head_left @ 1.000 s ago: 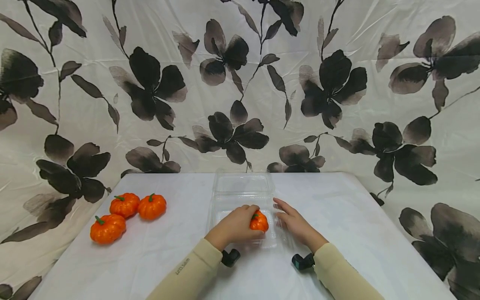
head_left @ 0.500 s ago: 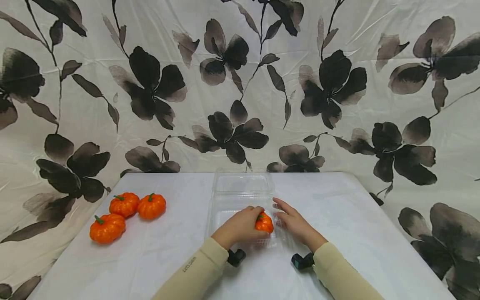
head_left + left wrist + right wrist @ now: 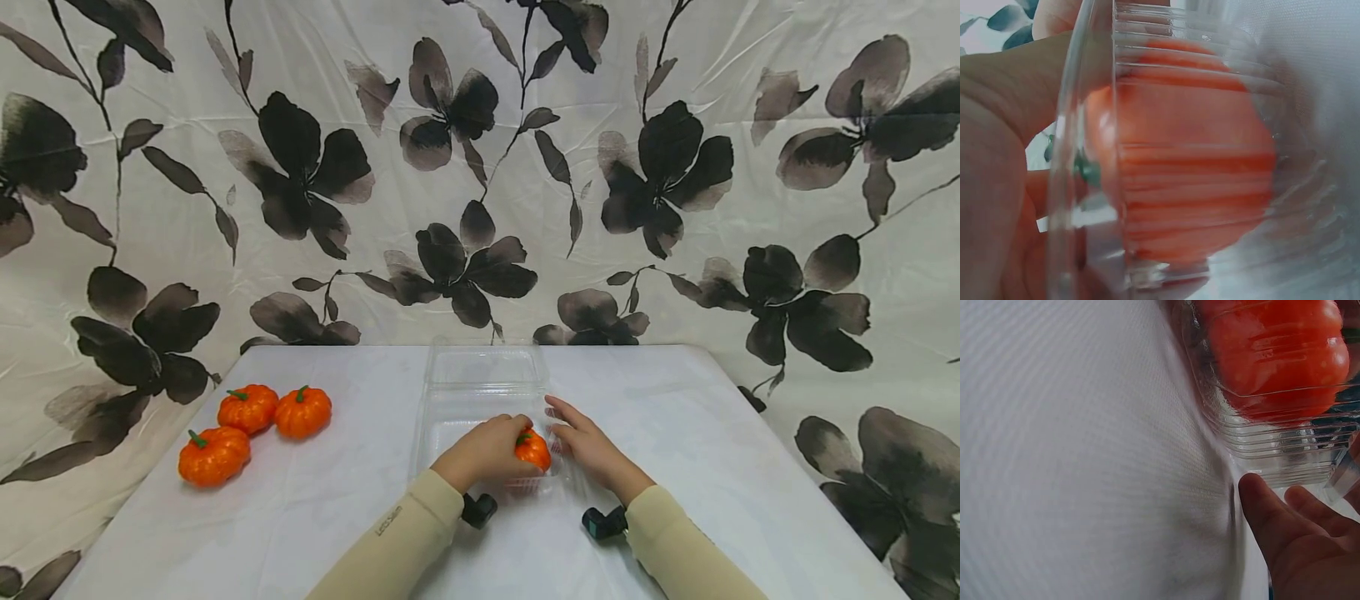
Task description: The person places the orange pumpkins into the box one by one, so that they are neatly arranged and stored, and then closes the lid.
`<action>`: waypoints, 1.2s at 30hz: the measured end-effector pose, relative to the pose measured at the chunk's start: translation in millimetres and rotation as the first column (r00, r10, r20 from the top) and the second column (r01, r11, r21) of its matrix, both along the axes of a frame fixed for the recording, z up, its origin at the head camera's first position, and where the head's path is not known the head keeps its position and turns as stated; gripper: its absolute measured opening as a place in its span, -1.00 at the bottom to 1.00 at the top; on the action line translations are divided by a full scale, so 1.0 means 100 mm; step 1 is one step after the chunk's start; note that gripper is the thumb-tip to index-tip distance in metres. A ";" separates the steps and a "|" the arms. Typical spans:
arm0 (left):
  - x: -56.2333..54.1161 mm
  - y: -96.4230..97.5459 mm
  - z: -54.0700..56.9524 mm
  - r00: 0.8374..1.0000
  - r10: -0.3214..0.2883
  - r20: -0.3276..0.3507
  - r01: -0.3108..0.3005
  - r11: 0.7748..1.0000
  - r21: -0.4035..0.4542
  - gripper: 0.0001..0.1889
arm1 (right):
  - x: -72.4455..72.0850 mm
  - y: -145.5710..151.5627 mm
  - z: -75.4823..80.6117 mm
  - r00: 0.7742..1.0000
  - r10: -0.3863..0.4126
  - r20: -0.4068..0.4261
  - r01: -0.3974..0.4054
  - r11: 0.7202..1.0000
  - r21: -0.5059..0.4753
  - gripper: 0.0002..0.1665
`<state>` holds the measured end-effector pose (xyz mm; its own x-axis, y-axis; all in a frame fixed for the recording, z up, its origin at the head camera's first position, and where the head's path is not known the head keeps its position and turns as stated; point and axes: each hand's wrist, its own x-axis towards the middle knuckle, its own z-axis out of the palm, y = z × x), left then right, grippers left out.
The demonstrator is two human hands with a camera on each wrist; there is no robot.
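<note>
A small orange pumpkin (image 3: 533, 452) with a green stem sits low in the near right corner of a clear plastic clamshell box (image 3: 442, 429). My left hand (image 3: 486, 450) grips it, reaching in over the box's near edge. Through the ribbed wall in the left wrist view, the pumpkin (image 3: 1191, 162) appears with the thumb and fingers around it. At the box's right side is my right hand (image 3: 594, 448), fingers extended and holding nothing. In the right wrist view, its fingertips (image 3: 1254, 490) lie close to the box wall; whether they touch it I cannot tell.
Several things lie about: three more orange pumpkins (image 3: 214, 457) stand together at the table's left. The box's lid (image 3: 486, 365) is folded back toward the far edge of the white-covered table (image 3: 645, 392). A floral cloth (image 3: 480, 167) hangs behind it.
My left hand has carried the pumpkin a little to the right and slightly nearer, into the box's corner. The right hand has stayed almost still.
</note>
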<state>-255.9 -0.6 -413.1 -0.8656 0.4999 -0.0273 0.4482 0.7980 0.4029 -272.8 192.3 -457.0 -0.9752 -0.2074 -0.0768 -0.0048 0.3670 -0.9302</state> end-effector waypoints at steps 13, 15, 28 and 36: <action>-0.08 -0.02 -0.04 0.998 -0.047 0.031 0.048 0.999 -0.005 -0.29 | 0.00 -0.02 -0.01 1.000 -0.007 0.004 0.007 1.000 -0.006 -0.38; -0.07 -0.03 -0.04 0.998 -0.046 0.039 0.046 0.999 0.000 -0.29 | -0.01 -0.02 -0.01 1.000 -0.004 0.003 0.004 1.000 -0.006 -0.38; -0.05 -0.33 0.05 0.999 -0.024 0.021 0.023 0.999 0.039 -0.33 | 0.04 -0.02 0.04 1.000 0.001 0.021 -0.002 0.999 0.038 -0.35; -0.01 -0.53 0.15 1.000 -0.001 -0.002 0.001 0.995 0.102 -0.34 | 0.02 -0.03 0.03 1.000 0.002 0.028 -0.004 0.999 0.049 -0.34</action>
<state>-257.2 -53.6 -398.5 -0.8651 0.5010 0.0253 0.4497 0.7521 0.4817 -271.1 189.7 -453.5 -0.9720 -0.2055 -0.1142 0.0200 0.4120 -0.9110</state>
